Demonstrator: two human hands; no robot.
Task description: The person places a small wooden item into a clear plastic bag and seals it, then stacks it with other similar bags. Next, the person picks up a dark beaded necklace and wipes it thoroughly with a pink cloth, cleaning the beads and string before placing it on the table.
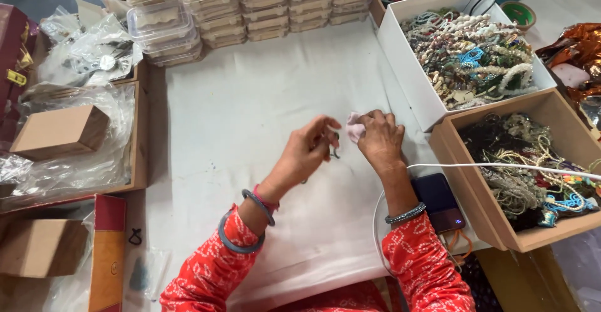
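Both my hands meet over the white cloth [250, 118] at the middle of the work surface. My left hand [310, 152] pinches a small dark metal jewellery piece [335, 152] between thumb and fingers. My right hand [380, 138] is curled on a small pale pink pouch [354, 127], which sticks out to the left of its fingers. The two hands are almost touching. Bangles ring both wrists above red patterned sleeves.
A white box [400, 49] of shell and bead necklaces and a brown box [482, 193] of tangled jewellery stand at right. Stacked clear plastic boxes [206, 11] line the far edge. Cardboard boxes [59, 130] and plastic bags lie at left. A dark power bank [438, 202] with a white cable sits by my right forearm.
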